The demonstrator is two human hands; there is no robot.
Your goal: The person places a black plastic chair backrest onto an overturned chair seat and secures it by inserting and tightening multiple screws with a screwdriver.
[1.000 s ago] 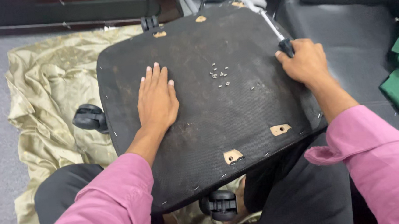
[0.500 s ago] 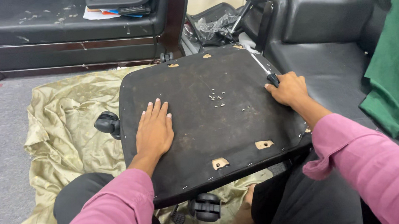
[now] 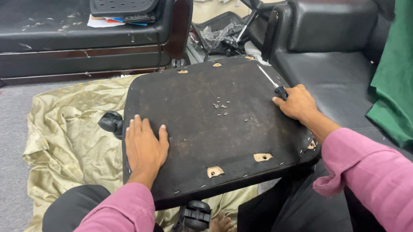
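A black upside-down chair seat (image 3: 202, 126) lies across my lap, its fabric underside facing up. My left hand (image 3: 144, 145) rests flat on its near left part, fingers together. My right hand (image 3: 296, 103) grips the black handle of a screwdriver (image 3: 271, 82), whose shaft points away along the seat's right edge. Several small staples (image 3: 222, 105) lie loose near the seat's middle. Tan wood patches (image 3: 215, 171) show through holes near the front edge.
A gold cloth (image 3: 67, 140) covers the grey floor on the left. Black caster wheels (image 3: 111, 121) poke out beside and under the seat. A black sofa (image 3: 65, 29) stands behind, a black armchair (image 3: 331, 29) and green cloth (image 3: 406, 68) to the right.
The view has tilted up, showing more of the sofa and armchair. Both hands hold the same places on the seat; the screwdriver stays in my right hand.
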